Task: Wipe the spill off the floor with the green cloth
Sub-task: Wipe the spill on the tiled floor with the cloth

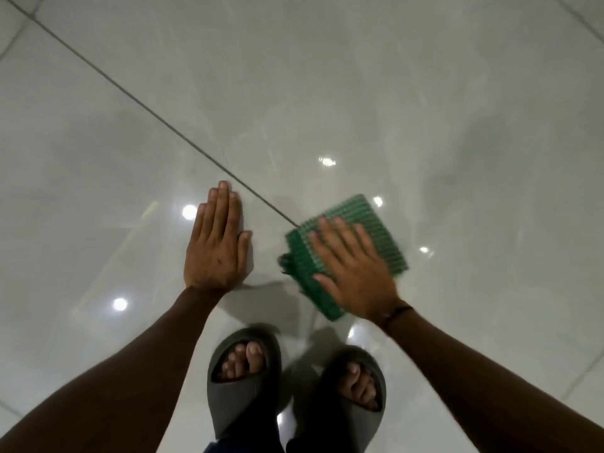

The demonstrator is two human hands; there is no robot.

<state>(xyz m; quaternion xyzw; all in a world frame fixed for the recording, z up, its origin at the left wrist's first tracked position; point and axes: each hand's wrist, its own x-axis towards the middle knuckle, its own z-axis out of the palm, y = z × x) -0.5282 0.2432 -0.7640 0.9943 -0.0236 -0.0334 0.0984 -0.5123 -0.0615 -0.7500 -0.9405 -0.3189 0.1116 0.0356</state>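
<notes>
Right hand (354, 273) flat, fingers spread, pressed on green cloth (376, 230) on tile floor (327, 76), just R of grout line (137, 99). Left hand (217, 246) flat on bare tile, empty. Spill not discernible.

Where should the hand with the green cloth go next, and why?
Probably slide it forward and to the right. The right hand lies flat on the green cloth, pressing it to the floor, and a dull smudgy patch shows further out that way. The left hand just rests flat on the tile.
</notes>
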